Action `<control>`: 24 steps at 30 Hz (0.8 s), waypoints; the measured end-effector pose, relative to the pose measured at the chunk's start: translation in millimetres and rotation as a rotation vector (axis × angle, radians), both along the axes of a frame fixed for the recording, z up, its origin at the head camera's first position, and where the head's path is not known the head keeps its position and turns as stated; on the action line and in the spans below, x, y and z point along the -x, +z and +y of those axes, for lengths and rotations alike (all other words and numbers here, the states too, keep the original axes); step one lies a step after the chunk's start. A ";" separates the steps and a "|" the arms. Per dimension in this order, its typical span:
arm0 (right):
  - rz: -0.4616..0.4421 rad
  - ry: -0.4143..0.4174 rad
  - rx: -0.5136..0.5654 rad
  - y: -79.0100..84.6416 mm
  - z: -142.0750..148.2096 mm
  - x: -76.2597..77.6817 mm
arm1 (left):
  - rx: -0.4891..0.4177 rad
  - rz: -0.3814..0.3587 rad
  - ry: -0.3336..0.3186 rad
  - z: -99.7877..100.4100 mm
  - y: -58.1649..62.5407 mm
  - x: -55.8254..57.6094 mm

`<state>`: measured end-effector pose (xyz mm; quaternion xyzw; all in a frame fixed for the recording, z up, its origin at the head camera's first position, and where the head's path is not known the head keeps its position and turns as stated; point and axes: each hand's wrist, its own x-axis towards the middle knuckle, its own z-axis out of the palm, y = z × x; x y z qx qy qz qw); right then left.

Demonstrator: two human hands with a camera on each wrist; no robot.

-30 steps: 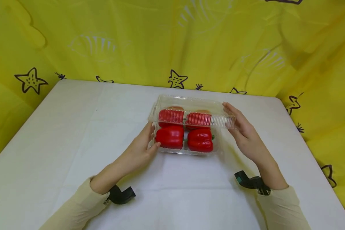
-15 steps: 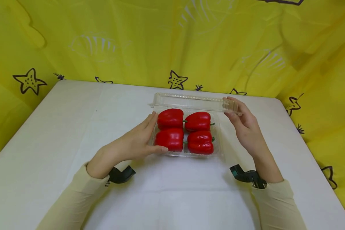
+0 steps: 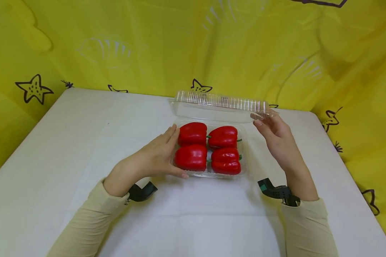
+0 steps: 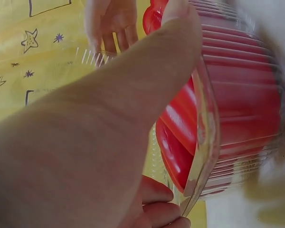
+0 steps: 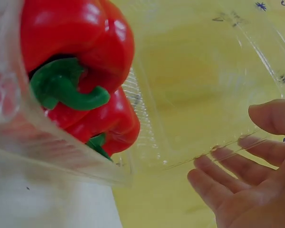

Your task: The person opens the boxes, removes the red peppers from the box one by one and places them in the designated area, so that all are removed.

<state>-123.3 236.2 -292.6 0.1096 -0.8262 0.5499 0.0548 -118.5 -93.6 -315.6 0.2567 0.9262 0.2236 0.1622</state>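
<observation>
The peppers (image 3: 193,134) are red with green stems (image 5: 66,90), the tray (image 3: 209,175) clear, the lid (image 3: 218,101) clear and ribbed. Past the white desk's (image 3: 67,150) far edge, a yellow curtain (image 3: 167,53) bears dark-outlined starfish (image 3: 34,89). Sleeves (image 3: 83,217) are beige.

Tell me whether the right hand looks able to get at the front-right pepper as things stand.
Probably yes: the lid is tipped back, leaving the front-right pepper uncovered, and the left hand is on the opposite side. The right hand touches the lid, so may have to leave it.
</observation>
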 end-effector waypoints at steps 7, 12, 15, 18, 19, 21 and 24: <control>0.008 0.055 0.145 -7.3 5.1 2.8 | 0.010 -0.011 -0.012 1.0 1.5 -1.3; -0.028 0.098 0.292 -15.2 10.3 6.7 | 0.021 -0.030 -0.020 1.6 3.6 -3.8; -0.068 0.123 0.307 -18.5 10.6 9.9 | 0.029 -0.039 -0.017 2.2 4.7 -5.2; -0.122 0.132 0.268 -22.1 9.9 12.0 | 0.033 -0.040 -0.014 2.7 5.6 -6.6; -0.141 0.136 0.252 -23.0 9.6 12.3 | 0.036 -0.041 -0.013 2.9 5.9 -7.2; -0.174 0.141 0.237 -24.6 9.2 12.6 | 0.040 -0.041 -0.011 3.5 6.1 -8.4; -0.201 0.157 0.250 -25.6 9.1 12.8 | 0.046 -0.036 -0.013 4.6 6.7 -10.2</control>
